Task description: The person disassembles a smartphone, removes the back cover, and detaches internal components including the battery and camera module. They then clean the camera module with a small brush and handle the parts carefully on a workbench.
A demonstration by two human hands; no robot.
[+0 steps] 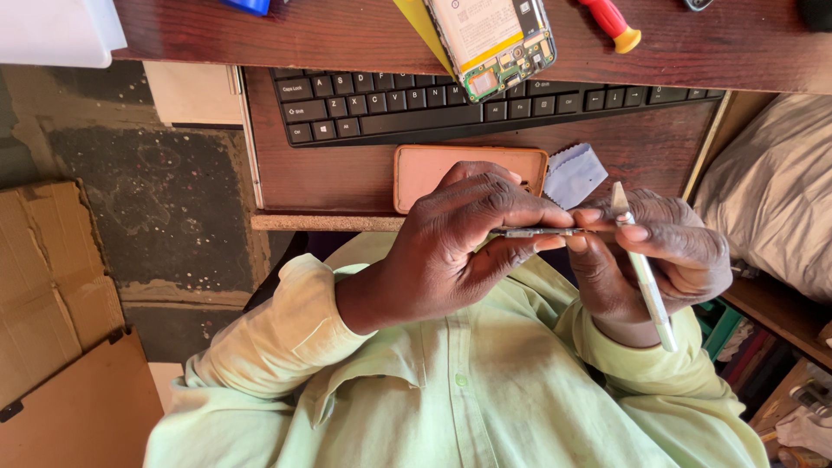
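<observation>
Head view, looking straight down at the lap, so here's the rundown going left to right. Far left there's flattened brown cardboard (52, 286) on a rough grey floor (165, 208), matte and dusty. Then the left hand (451, 251), closed tight on a thin, flat metallic piece (537, 232) seen edge-on. It's pinched between both hands just below the edge of the pull-out tray (347, 173), over the pale green shirt (468, 381). The right hand (667, 260) grips the other end and is also wrapped around a slim silver craft knife (646, 277) with a pointed blade sticking up.

Risk, as I see it: that blade sits right beside the fingertips, so one slip and it nicks a finger or gouges the part. The piece looks thin enough to bend or snap if it's squeezed unevenly, and if it drops it lands in the lap or on the floor.

Behind the hands lie a smooth salmon-pink phone case (416, 173), a soft bluish cloth (574, 173) and a black keyboard (485, 108). An opened phone (494, 39) with its circuit board bare sits on the dark woodgrain bench (711, 43), with a red-handled screwdriver (611, 22) next to it.
</observation>
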